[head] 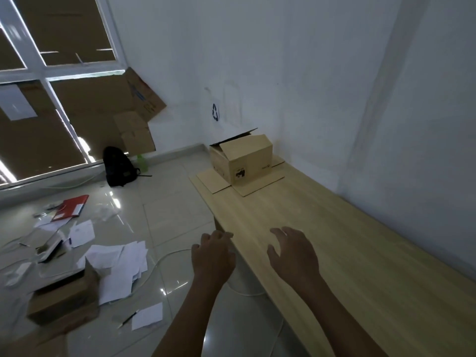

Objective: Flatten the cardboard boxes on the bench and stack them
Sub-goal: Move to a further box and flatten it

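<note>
An upright cardboard box point(243, 158) with its top flaps open stands at the far end of the light wooden bench point(334, 248). It sits on flattened cardboard point(213, 180) that lies on the bench top. My left hand point(212, 256) hovers at the bench's left edge, fingers loosely curled and holding nothing. Over the bench top, my right hand point(292, 251) is spread with relaxed fingers and is empty too. Both hands are well short of the box.
A white wall runs along the bench's right side. On the tiled floor to the left lie scattered papers point(118, 264), a red folder point(70, 208), a cardboard box point(64, 300) and a black backpack point(119, 167). Cardboard sheets point(139, 112) lean by the window.
</note>
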A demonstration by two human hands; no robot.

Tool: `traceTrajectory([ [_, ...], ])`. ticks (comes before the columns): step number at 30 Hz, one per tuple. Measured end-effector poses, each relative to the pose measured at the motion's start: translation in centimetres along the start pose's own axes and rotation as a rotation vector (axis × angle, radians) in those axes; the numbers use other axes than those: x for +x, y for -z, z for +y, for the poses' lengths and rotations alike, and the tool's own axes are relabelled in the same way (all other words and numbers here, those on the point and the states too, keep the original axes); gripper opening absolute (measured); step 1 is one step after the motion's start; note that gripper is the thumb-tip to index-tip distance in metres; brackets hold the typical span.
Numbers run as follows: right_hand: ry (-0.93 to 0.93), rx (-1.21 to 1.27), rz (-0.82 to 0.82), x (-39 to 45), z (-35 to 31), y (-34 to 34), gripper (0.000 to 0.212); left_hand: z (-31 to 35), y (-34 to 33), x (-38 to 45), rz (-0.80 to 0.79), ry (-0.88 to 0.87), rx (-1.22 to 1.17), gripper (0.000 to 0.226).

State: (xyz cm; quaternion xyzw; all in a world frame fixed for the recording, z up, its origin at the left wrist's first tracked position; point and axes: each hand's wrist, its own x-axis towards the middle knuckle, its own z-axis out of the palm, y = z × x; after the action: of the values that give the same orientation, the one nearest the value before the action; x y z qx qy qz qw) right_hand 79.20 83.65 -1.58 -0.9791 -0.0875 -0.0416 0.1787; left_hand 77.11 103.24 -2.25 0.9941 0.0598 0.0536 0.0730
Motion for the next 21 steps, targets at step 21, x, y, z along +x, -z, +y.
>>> traceTrajectory([
  [21, -0.239, -0.164, -0.104, 50.7, -4.7, -9.7, 0.038, -7.7, -4.7, 53.8, -0.009, -0.239, 0.125, 0.05],
])
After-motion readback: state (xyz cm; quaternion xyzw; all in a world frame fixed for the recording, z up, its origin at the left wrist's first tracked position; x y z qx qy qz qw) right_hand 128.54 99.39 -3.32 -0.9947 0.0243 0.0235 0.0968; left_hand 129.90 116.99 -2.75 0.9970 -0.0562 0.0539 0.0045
